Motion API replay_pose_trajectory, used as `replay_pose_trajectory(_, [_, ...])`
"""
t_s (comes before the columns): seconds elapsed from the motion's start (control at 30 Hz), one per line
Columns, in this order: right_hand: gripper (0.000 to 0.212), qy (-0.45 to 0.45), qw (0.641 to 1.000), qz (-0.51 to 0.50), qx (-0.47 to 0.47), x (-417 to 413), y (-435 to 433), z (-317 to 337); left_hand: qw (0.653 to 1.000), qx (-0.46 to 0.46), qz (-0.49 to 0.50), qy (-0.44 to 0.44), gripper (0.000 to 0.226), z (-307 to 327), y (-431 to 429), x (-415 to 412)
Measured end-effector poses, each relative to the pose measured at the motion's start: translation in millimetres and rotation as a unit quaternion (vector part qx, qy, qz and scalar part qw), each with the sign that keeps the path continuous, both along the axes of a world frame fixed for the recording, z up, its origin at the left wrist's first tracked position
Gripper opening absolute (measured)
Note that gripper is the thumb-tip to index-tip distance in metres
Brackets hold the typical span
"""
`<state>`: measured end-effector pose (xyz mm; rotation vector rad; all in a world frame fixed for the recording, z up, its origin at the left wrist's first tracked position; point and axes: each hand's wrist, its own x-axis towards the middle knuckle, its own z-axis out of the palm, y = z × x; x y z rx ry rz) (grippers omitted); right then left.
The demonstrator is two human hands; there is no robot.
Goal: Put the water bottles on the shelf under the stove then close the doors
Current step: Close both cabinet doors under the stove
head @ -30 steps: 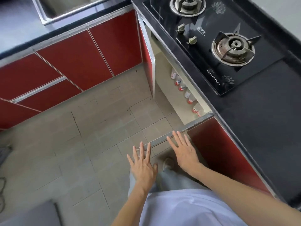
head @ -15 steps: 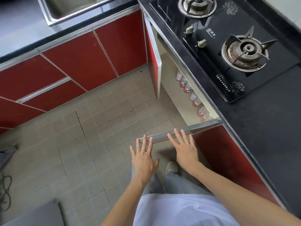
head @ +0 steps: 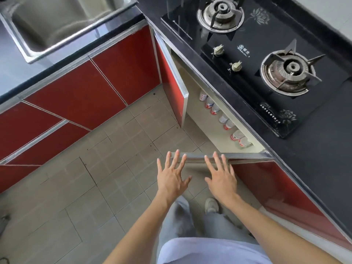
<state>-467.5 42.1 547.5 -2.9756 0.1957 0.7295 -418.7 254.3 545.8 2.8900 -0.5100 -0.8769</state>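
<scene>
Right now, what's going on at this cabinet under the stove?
A person stands by the stove. The water bottles are already lined up on the shelf under it. Both doors stand open: the far door swung out, and the near door, where the left hand and right hand reach with fingers spread, fingertips at its top edge. Neither hand holds anything.

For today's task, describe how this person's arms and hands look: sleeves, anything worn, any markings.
The left forearm and right forearm are bare as far as the frame shows; no sleeve reaches them. The left hand and right hand show no gloves, rings, watch or markings. A pale top appears at the bottom edge.
</scene>
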Motion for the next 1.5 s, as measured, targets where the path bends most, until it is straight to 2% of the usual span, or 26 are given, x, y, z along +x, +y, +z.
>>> replay_pose_trajectory(0.1, [0.086, -0.008, 0.999, -0.052, 0.012, 25, 8, 1, 0.999, 0.009, -0.047, 0.001, 0.089, -3, 3, 45])
replay_pose_trajectory(0.23, [0.082, -0.011, 0.993, -0.114, 0.026, 58, 16, 2, 0.994, 0.006, -0.109, -0.008, 0.09, -9, 2, 101])
replay_pose_trajectory(0.7, [0.085, -0.039, 0.966, -0.256, 0.017, 134, 22, -14, 0.972, -0.004, -0.234, -0.033, 0.092, -14, -34, 231])
replay_pose_trajectory(0.93, [0.09, 0.001, 0.958, -0.286, 0.012, 158, 18, -14, 0.959, 0.006, -0.282, -0.037, 0.091, -17, -52, 269])
replay_pose_trajectory(1.13, [0.082, 0.024, 0.946, -0.321, 0.033, 177, 14, 5, 0.937, 0.012, -0.346, -0.045, 0.093, -23, -57, 291])
replay_pose_trajectory(1.37, [0.079, 0.036, 0.925, -0.378, 0.012, 189, 32, 18, 0.886, -0.026, -0.46, -0.045, 0.084, -10, -38, 329])
replay_pose_trajectory(1.43, [0.071, 0.015, 0.909, -0.416, 0.004, 199, 46, 27, 0.88, -0.064, -0.467, -0.058, 0.081, 1, -24, 341])
replay_pose_trajectory(1.5, [0.054, -0.039, 0.896, -0.442, -0.014, 210, 62, 34, 0.882, -0.099, -0.455, -0.068, 0.077, 13, -7, 354])
